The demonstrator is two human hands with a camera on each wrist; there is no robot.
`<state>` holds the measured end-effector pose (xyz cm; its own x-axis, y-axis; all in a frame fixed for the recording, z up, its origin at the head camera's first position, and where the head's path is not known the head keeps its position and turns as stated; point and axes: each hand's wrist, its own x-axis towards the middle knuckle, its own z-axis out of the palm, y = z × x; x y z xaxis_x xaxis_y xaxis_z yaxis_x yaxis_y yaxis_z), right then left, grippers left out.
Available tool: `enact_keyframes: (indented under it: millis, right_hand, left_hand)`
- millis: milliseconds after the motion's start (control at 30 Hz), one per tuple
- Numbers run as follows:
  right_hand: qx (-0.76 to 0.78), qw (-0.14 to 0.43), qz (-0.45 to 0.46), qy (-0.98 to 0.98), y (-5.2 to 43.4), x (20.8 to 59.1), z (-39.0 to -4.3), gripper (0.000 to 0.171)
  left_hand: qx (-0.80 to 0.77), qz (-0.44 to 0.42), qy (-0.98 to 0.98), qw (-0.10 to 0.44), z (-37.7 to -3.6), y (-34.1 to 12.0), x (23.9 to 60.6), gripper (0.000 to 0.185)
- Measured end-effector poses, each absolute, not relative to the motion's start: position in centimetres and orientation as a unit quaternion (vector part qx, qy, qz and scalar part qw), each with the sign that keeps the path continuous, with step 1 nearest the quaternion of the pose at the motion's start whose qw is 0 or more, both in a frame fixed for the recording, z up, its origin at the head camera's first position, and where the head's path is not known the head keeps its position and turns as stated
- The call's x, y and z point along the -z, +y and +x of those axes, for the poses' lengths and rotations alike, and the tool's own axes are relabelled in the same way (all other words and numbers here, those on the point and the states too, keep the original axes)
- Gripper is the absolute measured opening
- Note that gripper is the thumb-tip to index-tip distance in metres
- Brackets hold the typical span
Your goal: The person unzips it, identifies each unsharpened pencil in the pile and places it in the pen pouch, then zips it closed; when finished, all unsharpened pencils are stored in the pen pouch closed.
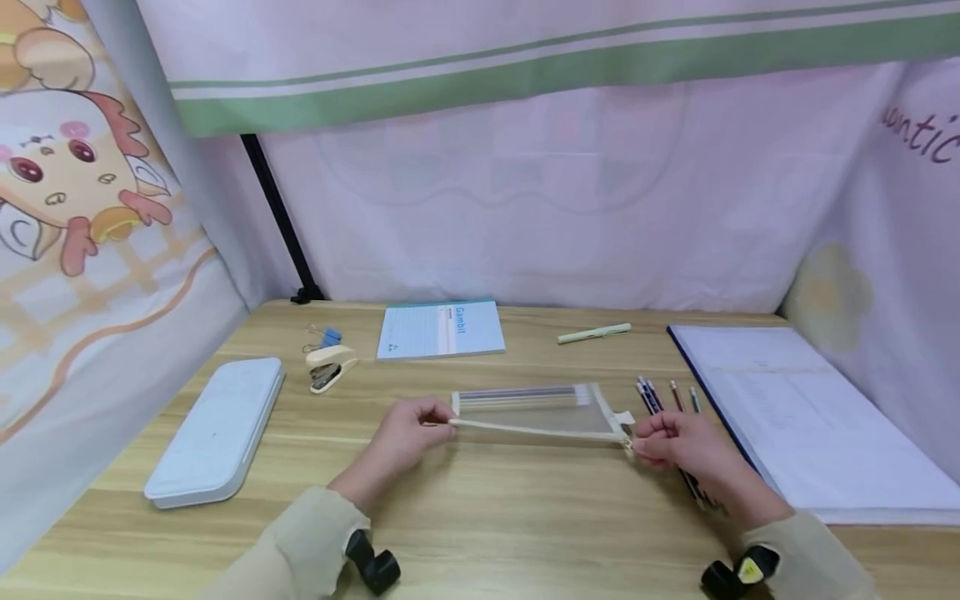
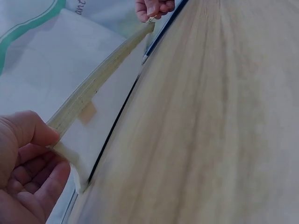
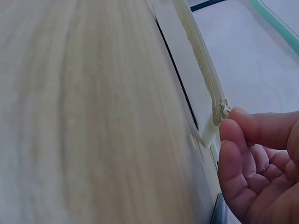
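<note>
Left hand: fingers pinch left end of clear zip pouch.
Right hand: fingers pinch zipper pull.
Pouch: frame centre, on tabletop.
Pencils: right of pouch.

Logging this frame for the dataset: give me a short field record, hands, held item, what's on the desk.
left hand: pinches the left end of the clear zip pouch
right hand: pinches the zipper pull at the pouch's right end
pouch contents: pens
left of pouch: white case, stapler, binder clips
behind: notebook, green pen
right: pencils, open binder
surface: wooden desk
</note>
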<state>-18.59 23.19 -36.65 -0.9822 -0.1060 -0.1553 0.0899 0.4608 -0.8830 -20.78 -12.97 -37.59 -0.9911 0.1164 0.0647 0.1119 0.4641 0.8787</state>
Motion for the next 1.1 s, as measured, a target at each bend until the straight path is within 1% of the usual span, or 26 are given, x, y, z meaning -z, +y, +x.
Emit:
enact_keyframes:
  millis: [167,233,300,400,567,700,900,1100]
  right_hand:
    - [0.503,0.144,-0.077,0.849,23.5,36.7,-18.3,0.042]
    - [0.498,0.164,-0.103,0.845,23.4,36.7,-18.2,0.045]
    - [0.491,0.167,-0.11,0.848,23.3,36.8,-18.2,0.044]
    - [0.48,0.148,-0.098,0.859,23.0,37.0,-18.1,0.041]
    - [0.431,0.089,-0.064,0.896,21.6,37.1,-17.9,0.031]
    - [0.378,0.054,-0.044,0.923,20.7,37.0,-18.1,0.024]
    - [0.369,0.05,-0.029,0.928,20.1,37.1,-18.3,0.023]
    - [0.355,0.054,-0.044,0.932,20.3,36.8,-18.5,0.025]
  left_hand:
    - [-0.534,0.054,0.844,0.004,-20.7,-12.7,37.7,0.008]
    - [-0.547,0.046,0.836,0.009,-20.6,-12.5,37.7,0.009]
    - [-0.557,0.04,0.83,0.013,-20.5,-12.4,37.7,0.012]
    - [-0.554,0.037,0.831,0.028,-20.3,-12.2,37.7,0.018]
    - [-0.533,0.028,0.844,0.054,-20.5,-12.2,37.7,0.028]
    - [-0.537,0.029,0.842,0.047,-20.9,-12.3,37.9,0.029]
    - [-0.545,0.029,0.837,0.036,-20.9,-12.3,38.3,0.025]
    - [-0.543,0.029,0.838,0.034,-20.9,-12.4,38.3,0.023]
